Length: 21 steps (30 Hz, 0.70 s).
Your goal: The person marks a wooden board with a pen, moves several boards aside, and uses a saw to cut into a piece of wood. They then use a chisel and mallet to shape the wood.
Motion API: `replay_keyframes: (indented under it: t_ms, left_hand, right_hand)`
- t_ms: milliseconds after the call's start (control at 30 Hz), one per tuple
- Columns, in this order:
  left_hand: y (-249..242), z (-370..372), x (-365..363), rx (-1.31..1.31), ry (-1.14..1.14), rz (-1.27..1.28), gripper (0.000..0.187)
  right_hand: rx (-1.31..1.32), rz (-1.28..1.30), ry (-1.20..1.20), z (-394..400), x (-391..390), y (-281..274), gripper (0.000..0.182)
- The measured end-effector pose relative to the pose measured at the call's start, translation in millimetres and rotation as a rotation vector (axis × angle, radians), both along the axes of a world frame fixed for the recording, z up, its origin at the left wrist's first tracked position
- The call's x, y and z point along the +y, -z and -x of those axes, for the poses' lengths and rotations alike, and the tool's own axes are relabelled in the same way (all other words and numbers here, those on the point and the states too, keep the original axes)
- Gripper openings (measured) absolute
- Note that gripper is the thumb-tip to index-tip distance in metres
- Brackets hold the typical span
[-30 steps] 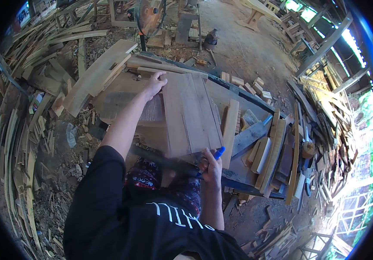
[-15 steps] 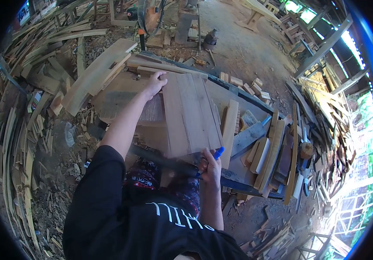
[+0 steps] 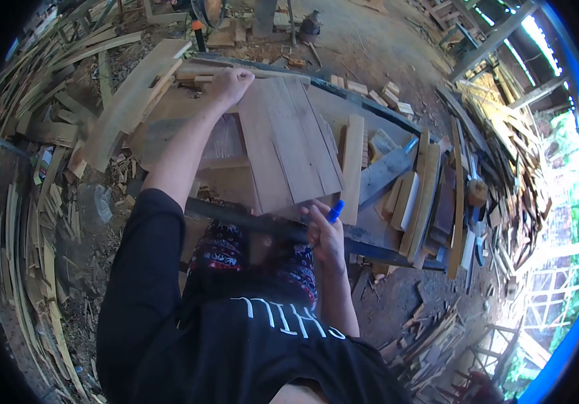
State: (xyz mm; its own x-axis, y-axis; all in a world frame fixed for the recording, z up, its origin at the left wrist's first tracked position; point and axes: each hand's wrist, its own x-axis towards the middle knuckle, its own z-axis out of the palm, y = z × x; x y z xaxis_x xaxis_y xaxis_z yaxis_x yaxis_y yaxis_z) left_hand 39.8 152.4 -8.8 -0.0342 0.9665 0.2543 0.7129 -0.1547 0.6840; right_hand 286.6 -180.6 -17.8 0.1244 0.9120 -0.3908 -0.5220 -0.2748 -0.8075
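A flat wooden panel (image 3: 286, 145) of several boards lies tilted in front of me over the workbench. Its far left corner is in the grip of my left hand (image 3: 231, 86), whose fingers are curled closed there. My right hand (image 3: 326, 232) is at the panel's near right corner, closed around a blue pen or marker (image 3: 335, 211) that sticks up past the thumb. The right fingertips appear to touch the panel's near edge. Most of the marker is hidden inside the hand.
On the bench's right side lie wooden strips (image 3: 424, 195) and a wide grey board (image 3: 385, 176). A long curved plank (image 3: 131, 101) is at the left. Small blocks (image 3: 390, 94) line the far edge. Scrap wood piles (image 3: 27, 222) surround the bench.
The view has tilted, so the scene sits higher in the frame. My left hand has shifted slightly at the panel's far corner, and the panel's angle has changed a little. The marker stays in my right hand.
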Motion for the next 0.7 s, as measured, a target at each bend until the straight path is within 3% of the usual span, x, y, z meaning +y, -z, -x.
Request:
replay_keyframes:
  t_ms: [67,233,333,433,533,700]
  left_hand:
    - [-7,-5,6,0.177,0.002,0.125,0.03]
    - [-7,-11,13,0.149,-0.024,0.239,0.031]
    - [2,-9,17,0.116,-0.041,0.237,0.03]
    - [14,-3,25,-0.1,0.136,0.215,0.028]
    - [21,-12,26,-0.053,-0.01,0.212,0.033]
    - [34,-11,32,-0.18,0.047,0.186,0.025]
  right_hand:
    - [-0.008,0.011,0.004,7,-2,2,0.034]
    - [-0.025,0.044,-0.022,22,3,9,0.032]
    - [-0.039,0.053,-0.013,31,7,8,0.029]
    - [-0.051,0.076,0.016,35,7,9,0.021]
    - [-0.047,0.06,0.015,36,7,13,0.019]
    - [-0.012,0.068,0.012,34,5,17,0.016]
